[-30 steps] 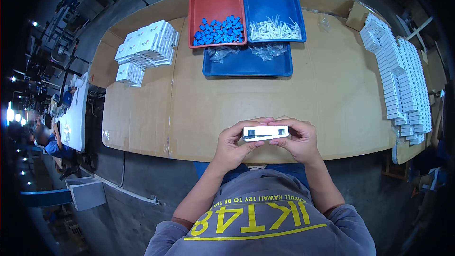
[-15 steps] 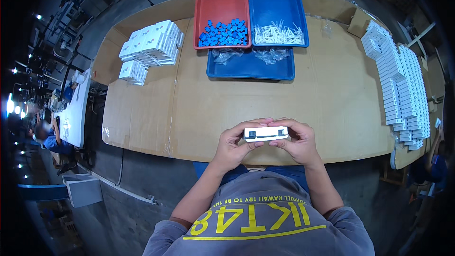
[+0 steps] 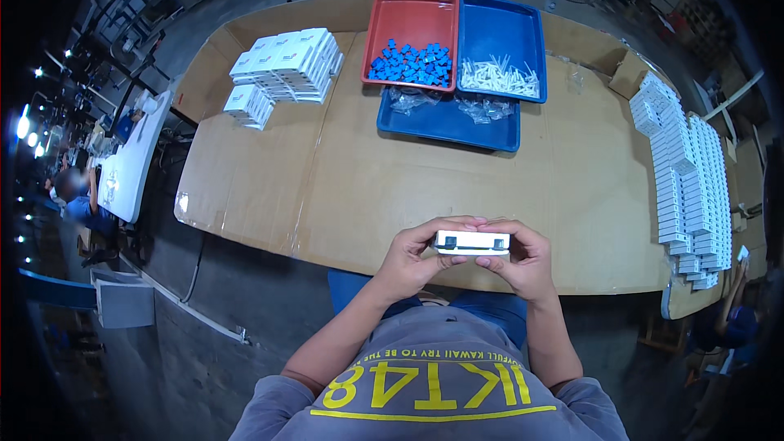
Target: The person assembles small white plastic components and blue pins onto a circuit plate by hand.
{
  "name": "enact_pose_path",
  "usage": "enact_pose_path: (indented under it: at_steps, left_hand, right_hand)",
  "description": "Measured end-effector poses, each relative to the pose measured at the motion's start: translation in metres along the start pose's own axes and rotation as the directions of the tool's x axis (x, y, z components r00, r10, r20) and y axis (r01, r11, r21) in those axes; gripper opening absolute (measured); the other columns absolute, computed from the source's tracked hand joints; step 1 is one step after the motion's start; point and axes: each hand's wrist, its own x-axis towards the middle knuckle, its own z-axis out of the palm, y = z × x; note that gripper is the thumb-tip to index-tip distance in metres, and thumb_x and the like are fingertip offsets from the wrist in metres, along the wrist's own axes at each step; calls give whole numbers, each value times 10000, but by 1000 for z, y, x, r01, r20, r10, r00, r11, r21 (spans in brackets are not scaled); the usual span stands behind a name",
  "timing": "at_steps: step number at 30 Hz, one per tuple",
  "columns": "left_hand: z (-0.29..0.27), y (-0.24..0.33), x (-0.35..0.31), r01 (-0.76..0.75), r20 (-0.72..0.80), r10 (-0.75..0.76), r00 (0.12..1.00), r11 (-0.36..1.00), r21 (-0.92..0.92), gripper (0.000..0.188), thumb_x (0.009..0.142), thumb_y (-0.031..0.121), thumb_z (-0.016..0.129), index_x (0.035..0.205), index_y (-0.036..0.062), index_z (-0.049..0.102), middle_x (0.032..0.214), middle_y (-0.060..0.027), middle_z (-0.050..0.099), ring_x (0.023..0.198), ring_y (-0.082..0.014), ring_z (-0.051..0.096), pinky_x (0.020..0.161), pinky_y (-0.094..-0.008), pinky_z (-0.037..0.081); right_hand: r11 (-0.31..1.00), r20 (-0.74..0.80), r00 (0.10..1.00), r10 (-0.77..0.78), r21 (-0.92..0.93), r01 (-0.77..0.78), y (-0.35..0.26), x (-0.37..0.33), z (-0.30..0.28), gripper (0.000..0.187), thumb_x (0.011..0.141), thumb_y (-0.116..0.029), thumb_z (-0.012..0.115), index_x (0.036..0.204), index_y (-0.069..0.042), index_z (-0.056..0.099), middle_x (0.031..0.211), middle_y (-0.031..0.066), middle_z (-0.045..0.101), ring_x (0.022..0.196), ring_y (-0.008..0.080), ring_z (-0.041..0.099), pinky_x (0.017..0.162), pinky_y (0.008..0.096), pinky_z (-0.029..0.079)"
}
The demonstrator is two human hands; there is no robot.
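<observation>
A small white rectangular plastic case [image 3: 473, 242], with dark openings along the side facing me, is held up just above the table's near edge. My left hand [image 3: 411, 259] grips its left end, thumb below and fingers over the top. The right end is clasped the same way by my right hand [image 3: 525, 258]. Both sets of fingertips meet along the upper side. What lies on the far side of the case is hidden.
A red tray [image 3: 412, 12] holds small blue pieces; a blue tray [image 3: 500, 28] beside it holds thin white pieces. Both overlap a lower blue tray [image 3: 445, 132] with clear plastic bags. White units stand stacked at left [image 3: 286, 65] and right [image 3: 694, 188]. Other people sit at both sides.
The view has shifted, so the table and trays sit a little differently in it. Both hands still hold the white case, which is tilted slightly differently.
</observation>
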Motion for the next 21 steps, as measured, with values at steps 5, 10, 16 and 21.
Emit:
enact_pose_path:
  at_steps: [5, 10, 16, 21]
  left_hand:
    - [5, 3, -19, -24, 14, 24, 1000, 999, -22, 374, 930, 0, 747, 1299, 23, 686, 1397, -148, 667, 1298, -229, 628, 1118, -369, 494]
    - [9, 9, -45, -1, 3, 1, 1000, 1000, -12, 378, 909, 70, 794, 1265, 24, 675, 1396, -221, 651, 1336, -315, 613, 1120, -430, 517]
    - [13, 17, -83, -19, -8, 18, 1000, 1000, -17, 383, 908, 84, 801, 1267, 16, 684, 1387, -215, 658, 1328, -305, 619, 1120, -432, 512]
    - [20, 25, -108, -48, 7, 49, 999, 999, -21, 384, 917, 102, 798, 1272, 15, 683, 1393, -221, 653, 1321, -298, 622, 1115, -422, 512]
  right_hand:
    - [1000, -16, 1000, -4, 25, 4, -1, -20, 11, 404, 827, -18, 873, 1204, 1, 730, 1191, 132, 742, 1142, 212, 689, 1017, 346, 521]
    - [999, -43, 999, -22, 47, 24, -1, -43, 28, 412, 824, -26, 878, 1208, 3, 732, 1188, 128, 743, 1138, 208, 689, 1014, 342, 519]
    - [997, -19, 997, -78, -12, 78, -12, -69, 51, 415, 807, -24, 886, 1197, -2, 744, 1144, 119, 760, 1108, 195, 702, 988, 327, 529]
    - [988, 46, 991, -123, -90, 127, -23, -86, 60, 406, 807, -11, 881, 1191, -16, 750, 1128, 101, 773, 1079, 182, 719, 971, 315, 539]
